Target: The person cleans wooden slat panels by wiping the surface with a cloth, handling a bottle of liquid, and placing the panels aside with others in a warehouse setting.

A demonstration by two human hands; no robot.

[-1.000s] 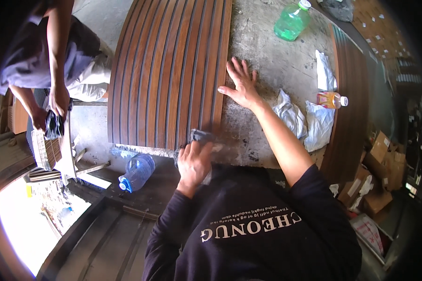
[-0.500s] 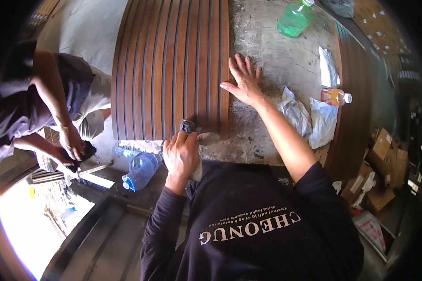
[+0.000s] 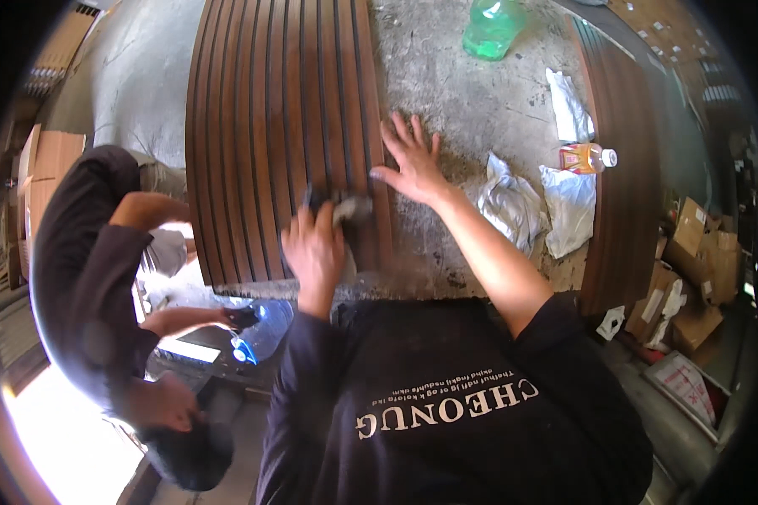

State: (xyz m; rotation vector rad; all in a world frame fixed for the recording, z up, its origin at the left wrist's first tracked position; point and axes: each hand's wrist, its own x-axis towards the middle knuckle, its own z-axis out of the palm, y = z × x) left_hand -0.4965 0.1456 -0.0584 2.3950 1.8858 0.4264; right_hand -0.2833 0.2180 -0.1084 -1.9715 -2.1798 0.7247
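A brown slatted wood panel [image 3: 261, 126] with dark grooves lies on a stained grey worktop [image 3: 459, 101] in front of me. Over its near part, my left hand [image 3: 314, 252] is closed around a dark block with a greyish-white rag [image 3: 354, 210]; motion smears it, so its exact kind is unclear. My right hand [image 3: 414, 164] rests flat with fingers spread, its thumb at the panel's right edge and the palm on the worktop. It holds nothing.
Right of my forearm lie crumpled white bags [image 3: 514, 206] and a small amber bottle [image 3: 587, 158], beside another slatted panel [image 3: 619, 168]. A green bottle [image 3: 493, 29] stands farther off. At left, a co-worker [image 3: 88, 278] bends, a hand at a blue bottle [image 3: 269, 328].
My left hand has moved farther up the panel with the block and rag. The co-worker has bent down and reached to the blue bottle. The whole view has shifted slightly.
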